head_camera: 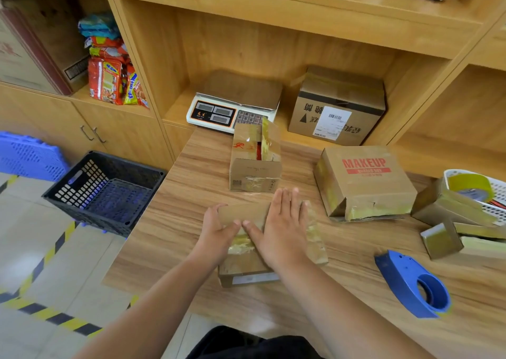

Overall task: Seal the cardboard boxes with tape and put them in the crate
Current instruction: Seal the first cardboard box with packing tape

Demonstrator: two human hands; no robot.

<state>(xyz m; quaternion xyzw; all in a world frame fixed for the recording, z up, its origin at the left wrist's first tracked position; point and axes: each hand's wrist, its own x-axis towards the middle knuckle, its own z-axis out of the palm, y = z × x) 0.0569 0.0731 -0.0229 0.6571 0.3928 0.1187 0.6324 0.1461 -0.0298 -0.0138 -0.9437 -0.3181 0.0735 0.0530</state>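
Observation:
A small cardboard box (pixel 246 265) with old tape on it lies on the wooden table in front of me. My right hand (pixel 282 227) lies flat on its top with straight fingers. My left hand (pixel 216 227) holds the box's left side, fingers curled over the edge, thumb on top beside the right thumb. A blue tape dispenser (pixel 410 284) lies on the table to the right, untouched. A black crate (pixel 106 191) stands on the floor left of the table. Behind my hands stands a second box (pixel 254 164) with its flaps open. A box printed MAKEUP (pixel 364 180) sits at the right.
A white digital scale (pixel 232 104) and a labelled carton (pixel 339 107) sit in the shelf recess behind the table. A white basket with a yellow tape roll (pixel 471 186) and several small boxes (pixel 449 221) crowd the right edge. A blue crate (pixel 24 156) is at far left.

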